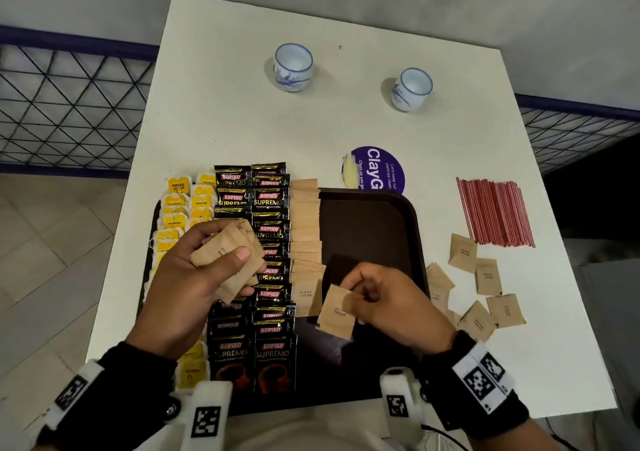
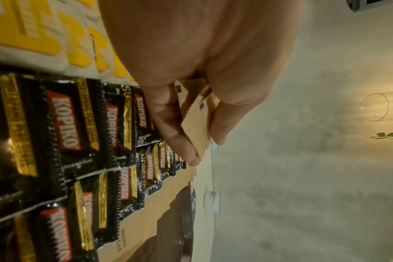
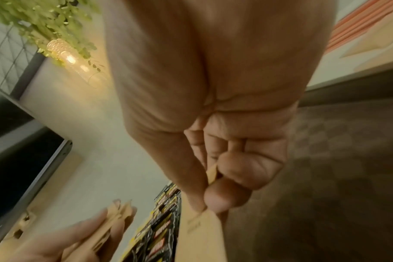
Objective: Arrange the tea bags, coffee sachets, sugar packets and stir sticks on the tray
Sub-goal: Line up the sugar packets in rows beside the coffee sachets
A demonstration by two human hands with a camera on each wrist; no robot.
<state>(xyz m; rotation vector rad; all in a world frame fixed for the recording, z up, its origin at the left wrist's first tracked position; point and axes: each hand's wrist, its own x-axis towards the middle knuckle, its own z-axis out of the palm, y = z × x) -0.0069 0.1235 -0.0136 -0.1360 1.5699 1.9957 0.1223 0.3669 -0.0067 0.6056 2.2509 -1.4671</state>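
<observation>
A dark brown tray (image 1: 374, 229) holds yellow tea bags (image 1: 178, 205) at its left, two columns of black coffee sachets (image 1: 270, 229) and a column of brown sugar packets (image 1: 304, 222). My left hand (image 1: 194, 277) grips a stack of sugar packets (image 1: 228, 260) above the sachets; the same stack of sugar packets (image 2: 198, 124) shows in the left wrist view. My right hand (image 1: 381, 301) pinches one sugar packet (image 1: 337, 312) over the tray's near middle; that single sugar packet (image 3: 200, 234) also appears in the right wrist view. Red stir sticks (image 1: 495, 211) lie on the table at right.
Loose sugar packets (image 1: 485, 288) lie on the white table (image 1: 242, 104) right of the tray. Two blue-and-white cups (image 1: 293, 66) stand at the back. A purple round sticker (image 1: 379, 170) sits behind the tray. Railing mesh flanks the table.
</observation>
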